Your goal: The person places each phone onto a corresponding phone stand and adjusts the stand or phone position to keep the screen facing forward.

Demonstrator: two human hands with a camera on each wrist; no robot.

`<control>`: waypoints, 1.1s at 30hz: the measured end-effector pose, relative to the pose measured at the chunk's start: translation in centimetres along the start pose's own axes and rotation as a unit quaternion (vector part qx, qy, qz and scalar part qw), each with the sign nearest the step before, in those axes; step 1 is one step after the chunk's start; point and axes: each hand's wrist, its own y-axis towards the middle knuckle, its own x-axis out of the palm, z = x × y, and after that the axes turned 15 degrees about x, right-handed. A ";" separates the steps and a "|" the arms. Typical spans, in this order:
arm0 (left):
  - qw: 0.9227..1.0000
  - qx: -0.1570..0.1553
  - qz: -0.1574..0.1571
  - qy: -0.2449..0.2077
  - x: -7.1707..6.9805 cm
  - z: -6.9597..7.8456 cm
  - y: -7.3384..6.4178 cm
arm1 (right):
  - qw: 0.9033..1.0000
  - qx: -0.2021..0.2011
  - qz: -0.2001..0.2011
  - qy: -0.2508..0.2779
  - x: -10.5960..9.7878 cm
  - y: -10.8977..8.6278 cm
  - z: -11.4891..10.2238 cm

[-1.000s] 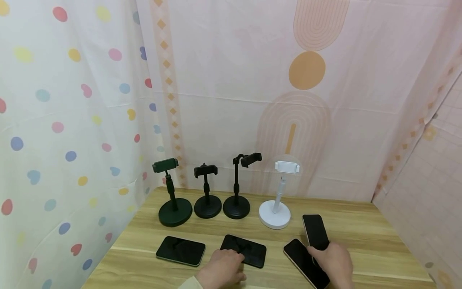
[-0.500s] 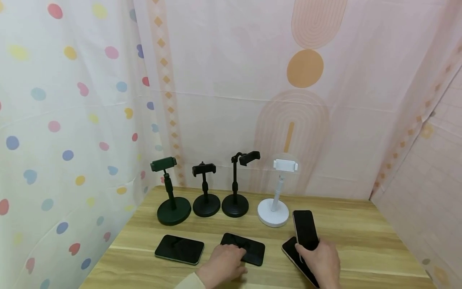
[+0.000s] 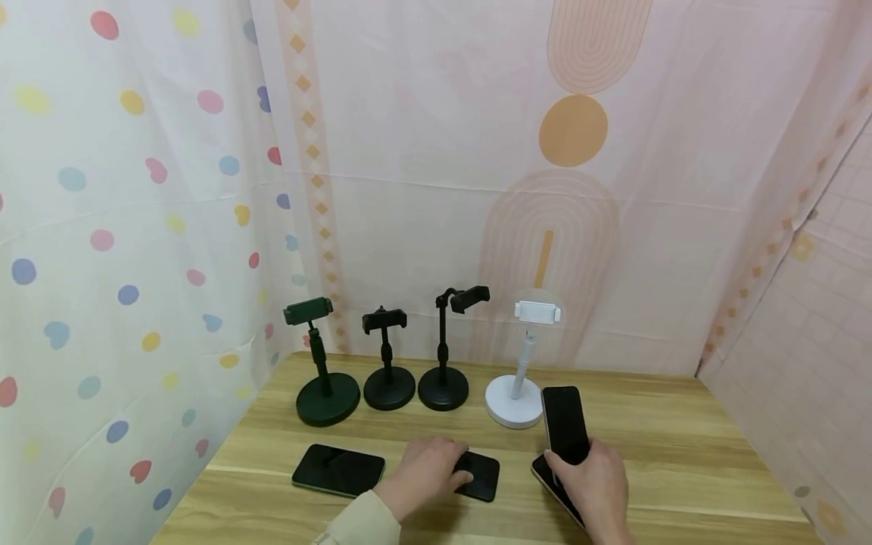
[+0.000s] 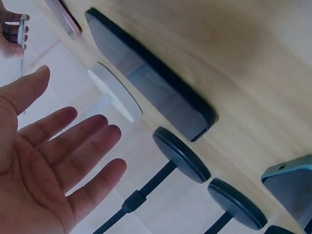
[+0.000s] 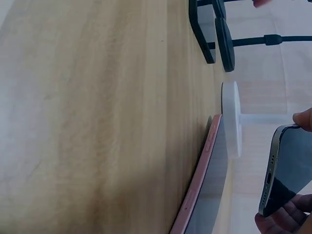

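My right hand (image 3: 596, 488) grips a black-screened smartphone (image 3: 565, 424) by its edges, thumb on one side and fingers on the other. The right wrist view shows this held phone (image 5: 292, 168) lifted off the table. Beneath it lies another smartphone (image 3: 547, 475), which has a pink edge (image 5: 197, 183) and is partly hidden. My left hand (image 3: 425, 471) hovers over the left part of a third smartphone (image 3: 484, 478) lying mid-table. In the left wrist view that hand (image 4: 58, 165) has spread, relaxed fingers and holds nothing, apart from the dark phone (image 4: 151, 83).
One more smartphone (image 3: 338, 469) lies left of my left hand. Along the back stand a green phone stand (image 3: 328, 399), a short black stand (image 3: 389, 388), a taller black stand (image 3: 443, 389) and a white stand (image 3: 514, 401). Patterned curtains (image 3: 409, 227) hang behind the table.
My right hand has moved left with its phone, which now overlaps the white stand's base. My left hand has shifted forward and up, covering more of the middle phone.
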 end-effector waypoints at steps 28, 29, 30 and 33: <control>0.990 0.008 0.132 0.044 -3.9 -2.6 6.6 | 0.998 -0.043 0.035 0.028 0.0 0.7 -3.6; 0.990 0.008 0.133 0.043 -4.0 -2.7 6.8 | 0.998 -0.043 0.034 0.029 0.0 0.7 -3.7; 0.990 0.007 0.135 0.043 -4.1 -2.8 7.0 | 0.998 -0.043 0.035 0.029 0.0 0.7 -3.9; 0.990 0.000 0.136 0.037 -4.2 -3.1 7.5 | 0.998 -0.045 0.033 0.027 -0.1 0.8 -4.3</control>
